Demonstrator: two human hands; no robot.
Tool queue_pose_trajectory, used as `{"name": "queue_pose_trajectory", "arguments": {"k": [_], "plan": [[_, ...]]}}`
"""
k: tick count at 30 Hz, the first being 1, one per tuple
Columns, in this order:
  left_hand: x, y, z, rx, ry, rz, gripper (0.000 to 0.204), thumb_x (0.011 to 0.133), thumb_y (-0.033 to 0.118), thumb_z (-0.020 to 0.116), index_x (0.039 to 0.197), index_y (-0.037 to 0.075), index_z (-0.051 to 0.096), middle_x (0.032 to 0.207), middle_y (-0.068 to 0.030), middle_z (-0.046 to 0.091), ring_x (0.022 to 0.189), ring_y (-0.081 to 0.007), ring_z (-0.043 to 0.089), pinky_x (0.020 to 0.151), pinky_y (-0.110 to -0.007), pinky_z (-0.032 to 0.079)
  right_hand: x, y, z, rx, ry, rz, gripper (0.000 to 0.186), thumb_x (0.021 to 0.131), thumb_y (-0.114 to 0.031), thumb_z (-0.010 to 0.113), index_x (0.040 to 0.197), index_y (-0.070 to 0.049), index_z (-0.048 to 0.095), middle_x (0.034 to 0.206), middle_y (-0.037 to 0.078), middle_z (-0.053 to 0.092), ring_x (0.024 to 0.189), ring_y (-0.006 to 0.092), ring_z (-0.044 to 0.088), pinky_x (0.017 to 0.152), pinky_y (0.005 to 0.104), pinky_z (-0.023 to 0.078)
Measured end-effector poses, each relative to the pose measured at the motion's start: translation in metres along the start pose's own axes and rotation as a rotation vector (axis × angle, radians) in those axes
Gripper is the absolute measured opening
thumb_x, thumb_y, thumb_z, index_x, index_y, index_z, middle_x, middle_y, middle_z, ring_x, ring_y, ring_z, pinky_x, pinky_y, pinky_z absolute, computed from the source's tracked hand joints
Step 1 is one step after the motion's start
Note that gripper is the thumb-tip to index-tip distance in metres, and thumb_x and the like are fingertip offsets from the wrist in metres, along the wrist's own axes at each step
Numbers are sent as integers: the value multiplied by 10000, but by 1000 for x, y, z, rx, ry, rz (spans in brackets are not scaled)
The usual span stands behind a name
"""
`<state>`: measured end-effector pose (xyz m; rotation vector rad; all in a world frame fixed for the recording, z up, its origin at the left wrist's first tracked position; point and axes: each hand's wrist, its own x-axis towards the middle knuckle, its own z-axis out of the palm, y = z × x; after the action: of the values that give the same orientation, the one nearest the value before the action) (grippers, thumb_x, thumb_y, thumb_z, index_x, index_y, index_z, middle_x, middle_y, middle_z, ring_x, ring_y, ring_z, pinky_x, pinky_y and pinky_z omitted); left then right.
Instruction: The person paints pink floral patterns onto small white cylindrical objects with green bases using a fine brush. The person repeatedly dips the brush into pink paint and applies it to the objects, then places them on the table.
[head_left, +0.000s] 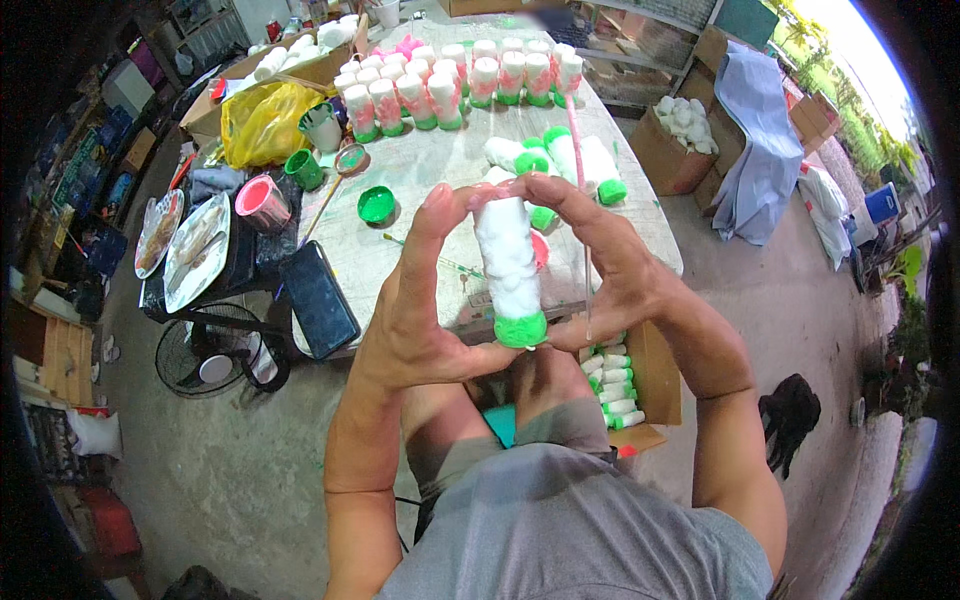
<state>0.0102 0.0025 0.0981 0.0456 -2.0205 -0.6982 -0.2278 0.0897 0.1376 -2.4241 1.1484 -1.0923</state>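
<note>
A lumpy white cylinder [508,255] with a green-painted lower end stands upright between my hands, in front of the table's near edge. My left hand [412,300] grips it from the left, fingertips at its top and thumb at the green end. From the other side my right hand [630,265] holds it the same way. A thin stick, pink in its upper part [574,140], runs past my right hand's fingers; it looks like a paintbrush, and its hold is partly hidden. Several white cylinders with green ends [562,155] lie on the table beyond.
Rows of white, pink and green cylinders [440,95] stand at the table's far side. Left are a green paint cup [377,205], a pink paint pot [262,202], a phone [318,298] and a fan [205,350]. A cardboard box [655,380] of cylinders sits by my right leg.
</note>
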Motion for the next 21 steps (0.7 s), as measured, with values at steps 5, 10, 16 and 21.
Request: {"name": "queue_pose_trajectory", "arguments": {"k": [5, 10, 16, 21], "plan": [[-8, -2, 5, -75, -40, -61, 1432, 549, 201, 983, 1673, 73, 105, 1553, -282, 454, 1419, -370, 492, 1089, -473, 423, -8, 5, 0, 53, -27, 8, 1229, 659, -396, 964, 1599, 23, 291, 1536, 227, 496, 1443, 371, 484, 1203, 461, 374], [-33, -13, 12, -156, 173, -2, 1317, 550, 208, 959, 1633, 21, 234, 1498, -287, 520, 1400, -374, 536, 1101, -470, 468, -25, 10, -24, 207, 131, 213, 941, 851, -567, 806, 1503, 19, 466, 1273, 166, 660, 1186, 268, 630, 1042, 391, 473], [-59, -33, 12, -69, 112, -118, 1367, 533, 138, 894, 1669, 104, 134, 1559, -275, 435, 1369, -344, 521, 1096, -451, 444, -30, -24, -34, 109, 206, 460, 448, 1067, -372, 609, 1182, 48, 712, 929, 72, 709, 810, 142, 638, 713, 299, 504], [-65, -45, 32, -171, 174, -156, 1365, 534, 123, 896, 1670, 108, 142, 1580, -247, 402, 1348, -299, 510, 1064, -418, 451, -21, -26, -36, -63, 153, 319, 269, 991, -192, 703, 1144, 28, 724, 917, 120, 722, 803, 199, 683, 749, 324, 537]]}}
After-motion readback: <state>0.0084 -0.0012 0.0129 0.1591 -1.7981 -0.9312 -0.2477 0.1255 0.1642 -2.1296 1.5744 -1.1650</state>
